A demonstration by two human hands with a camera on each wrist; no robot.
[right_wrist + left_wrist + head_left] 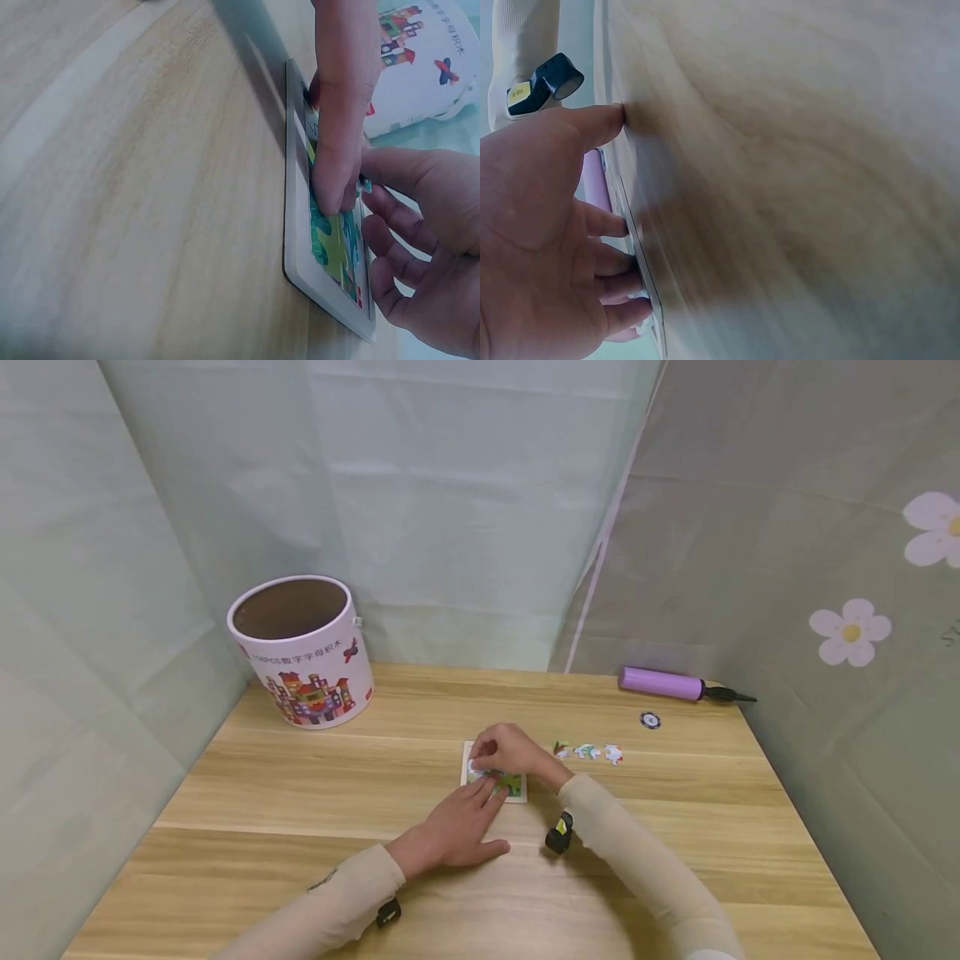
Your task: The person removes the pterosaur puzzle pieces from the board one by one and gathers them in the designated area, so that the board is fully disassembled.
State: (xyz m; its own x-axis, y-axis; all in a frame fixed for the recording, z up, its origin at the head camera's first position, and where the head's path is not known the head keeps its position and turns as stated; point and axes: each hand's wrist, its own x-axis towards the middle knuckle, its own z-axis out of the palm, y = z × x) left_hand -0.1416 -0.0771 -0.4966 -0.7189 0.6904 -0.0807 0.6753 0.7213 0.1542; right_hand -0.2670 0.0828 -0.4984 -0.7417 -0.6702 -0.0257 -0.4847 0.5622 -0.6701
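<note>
While the left hand (459, 832) lies flat with straight fingers on the near edge of the puzzle tray (519, 795), the right hand (504, 749) curls down over the tray's far-left corner, its fingertips (334, 196) pressing a puzzle piece (475, 767) into the picture. The tray sits mid-table on the wooden table (300, 810), with the right hand at its 12 o'clock and the left at its 6 o'clock.

To seat the piece well, I judge the pressure should go straight down, not sideways, so the tray does not slide; the flat left hand serves as a brace and is best kept where it is. The right-wrist view shows the fingertips on the board just inside the raised white frame, so the piece's edge probably needs to sit flush against that rim.

Three loose pieces (588, 751) wait at the tray's 3 o'clock. A printed tub (303, 652) stands at 10 o'clock, and a purple pump (663, 683) at 2 o'clock.
</note>
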